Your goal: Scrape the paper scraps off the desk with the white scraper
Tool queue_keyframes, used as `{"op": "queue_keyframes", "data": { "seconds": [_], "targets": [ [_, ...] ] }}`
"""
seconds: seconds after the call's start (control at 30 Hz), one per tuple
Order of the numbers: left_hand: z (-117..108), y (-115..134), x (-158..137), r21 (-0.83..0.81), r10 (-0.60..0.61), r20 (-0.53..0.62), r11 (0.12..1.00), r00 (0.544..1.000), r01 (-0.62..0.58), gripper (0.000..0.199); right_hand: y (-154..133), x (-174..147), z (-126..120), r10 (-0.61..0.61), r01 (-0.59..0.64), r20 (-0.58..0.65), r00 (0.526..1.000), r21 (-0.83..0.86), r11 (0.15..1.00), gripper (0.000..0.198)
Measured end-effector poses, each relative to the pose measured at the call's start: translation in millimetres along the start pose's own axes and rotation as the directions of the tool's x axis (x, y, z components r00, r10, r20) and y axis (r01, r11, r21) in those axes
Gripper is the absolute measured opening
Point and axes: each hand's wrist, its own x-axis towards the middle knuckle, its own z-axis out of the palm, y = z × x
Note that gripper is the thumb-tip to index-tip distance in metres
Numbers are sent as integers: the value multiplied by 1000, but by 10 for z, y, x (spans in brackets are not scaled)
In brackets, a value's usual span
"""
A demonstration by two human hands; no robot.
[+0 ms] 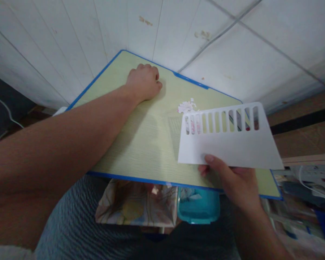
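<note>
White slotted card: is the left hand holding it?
No, the right hand holds the white slotted card by its near edge, while the left hand is apart from it.

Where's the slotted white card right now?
Head view, right of centre: the slotted white card is in the right hand, over the tabletop, beside the paper scraps at its upper-left corner.

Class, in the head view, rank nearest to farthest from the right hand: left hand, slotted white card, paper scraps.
1. Slotted white card, held in the right hand.
2. Paper scraps, beyond the card's left end.
3. Left hand, farther left.
</note>
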Motion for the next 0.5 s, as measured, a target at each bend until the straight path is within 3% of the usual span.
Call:
{"op": "queue_keyframes", "data": {
  "seconds": [0.13,0.23,0.37,0.5],
  "targets": [
    [-9,17,-15,-21,11,0,1000,1000,-11,67,-31,-286,88,64,-67,108,992,19,998,34],
    [-27,45,-33,26,13,-18,1000,1000,-13,56,-31,-320,68,72,-76,138,988,26,997,33],
    [-32,59,-37,97,8,-16,995,1000,-7,50,-10,-5,-56,-34,36,-52,998,47,998,23],
    [-9,20,-15,43,2,5,999,1000,-3,63,54,589,-315,-84,90,-261,962,12,996,18]
  ]
}}
